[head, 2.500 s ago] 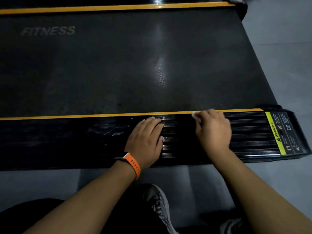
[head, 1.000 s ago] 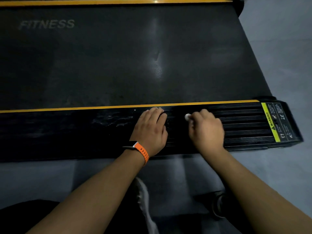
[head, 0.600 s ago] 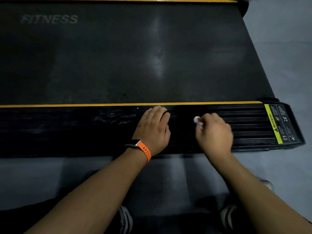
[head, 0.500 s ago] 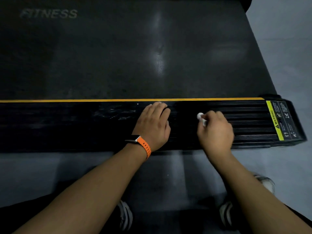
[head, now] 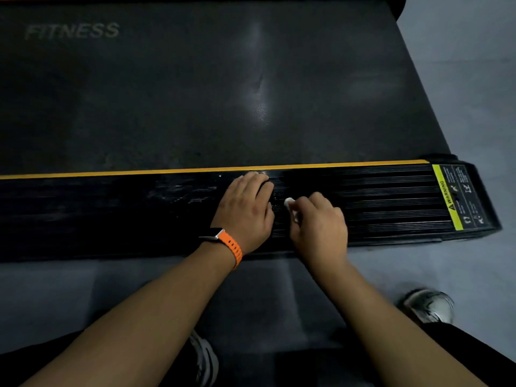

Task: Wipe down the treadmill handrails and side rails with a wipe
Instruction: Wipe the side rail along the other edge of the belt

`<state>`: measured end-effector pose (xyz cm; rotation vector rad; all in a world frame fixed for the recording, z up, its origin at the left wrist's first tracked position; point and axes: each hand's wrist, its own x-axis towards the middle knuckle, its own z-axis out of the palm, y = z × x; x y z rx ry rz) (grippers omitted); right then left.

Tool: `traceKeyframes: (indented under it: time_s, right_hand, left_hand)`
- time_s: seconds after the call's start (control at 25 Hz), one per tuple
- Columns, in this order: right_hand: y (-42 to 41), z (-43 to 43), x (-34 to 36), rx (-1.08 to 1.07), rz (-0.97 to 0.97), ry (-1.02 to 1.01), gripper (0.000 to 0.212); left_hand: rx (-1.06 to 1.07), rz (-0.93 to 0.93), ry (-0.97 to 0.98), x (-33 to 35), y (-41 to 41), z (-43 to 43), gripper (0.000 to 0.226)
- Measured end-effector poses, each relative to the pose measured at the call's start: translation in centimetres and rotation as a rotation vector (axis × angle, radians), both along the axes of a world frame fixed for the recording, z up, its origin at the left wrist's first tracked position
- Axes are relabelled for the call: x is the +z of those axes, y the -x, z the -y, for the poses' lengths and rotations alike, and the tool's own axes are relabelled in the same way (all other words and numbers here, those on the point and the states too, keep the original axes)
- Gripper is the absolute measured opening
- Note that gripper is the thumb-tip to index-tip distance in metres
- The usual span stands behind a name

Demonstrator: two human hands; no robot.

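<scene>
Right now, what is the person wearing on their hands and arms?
Both forearms are bare of sleeves, and neither the left hand nor the right hand wears a glove. The left wrist carries a silvery rectangular watch on a perforated orange strap. The right wrist is bare.

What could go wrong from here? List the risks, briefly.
The wipe is bunched small in the right hand, so it may skip grooves of the ribbed side rail. The left hand lies flat on the rail right beside the wipe; it could block the stroke or leave fresh prints. Streaks further left may be missed.
</scene>
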<state>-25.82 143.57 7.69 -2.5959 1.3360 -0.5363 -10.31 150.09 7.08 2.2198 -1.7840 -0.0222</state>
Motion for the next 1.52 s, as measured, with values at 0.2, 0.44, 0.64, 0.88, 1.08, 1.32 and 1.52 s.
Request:
traceKeyframes:
  time_s: [0.2, 0.44, 0.64, 0.88, 1.08, 1.32, 1.52]
  right_hand:
    - [4.7, 3.5, 0.5, -0.248, 0.016, -0.076, 0.012]
    - [0.7, 0.6, 0.0, 0.005, 0.007, -0.064, 0.008]
    - [4.7, 2.5, 0.1, -0.209, 0.064, -0.044, 0.017]
    - [3.2, 0.2, -0.9, -0.036, -0.014, 0.036, 0.009]
    - [2.7, -0.6, -0.4, -0.107, 0.039, 0.007, 0.011]
    - [6.1, 1.7, -0.7, -0.149, 0.006, 0.039, 0.018]
    - [2.3, -2.6, -0.5, 0.056, 0.015, 0.005, 0.010]
  left_hand:
    - [0.007, 0.000, 0.007, 0.0, 0.0, 0.1, 0.035]
    - [0.003, -0.005, 0.019, -0.2, -0.1, 0.0, 0.039]
    - [0.005, -0.006, 0.023, -0.1, -0.1, 0.1, 0.036]
    - [0.005, -0.003, 0.026, -0.2, 0.0, 0.0, 0.038]
    - [0.002, -0.005, 0.029, -0.1, 0.0, 0.1, 0.038]
    - [0.006, -0.001, 0.023, -0.2, 0.0, 0.0, 0.036]
    - [0.007, 0.001, 0.031, -0.3, 0.0, 0.0, 0.038]
